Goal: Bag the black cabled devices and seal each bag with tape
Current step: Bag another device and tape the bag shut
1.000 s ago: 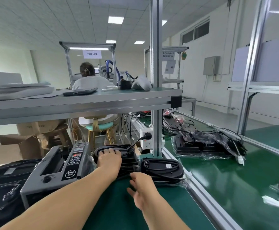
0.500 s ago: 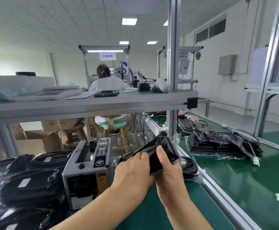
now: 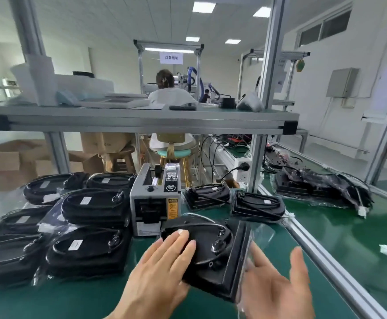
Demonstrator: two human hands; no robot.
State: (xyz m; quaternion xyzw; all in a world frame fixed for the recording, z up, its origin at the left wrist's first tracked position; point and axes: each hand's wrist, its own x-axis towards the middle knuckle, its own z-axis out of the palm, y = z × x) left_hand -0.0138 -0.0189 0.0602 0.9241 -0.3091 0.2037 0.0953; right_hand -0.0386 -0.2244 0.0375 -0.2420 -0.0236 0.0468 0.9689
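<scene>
Flatly, left hand (image 3: 162,272) presses oval device (image 3: 213,259).

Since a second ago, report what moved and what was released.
The black cabled device, lifted in both hands half a second ago, now lies on the green mat before the tape dispenser. The left hand rests flat on it; the right hand has let go. The dispenser stayed put.

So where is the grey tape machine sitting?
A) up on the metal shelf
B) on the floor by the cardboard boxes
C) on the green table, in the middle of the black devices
C: the tape machine stands on the green table, with bagged black devices on both sides of it.
</scene>
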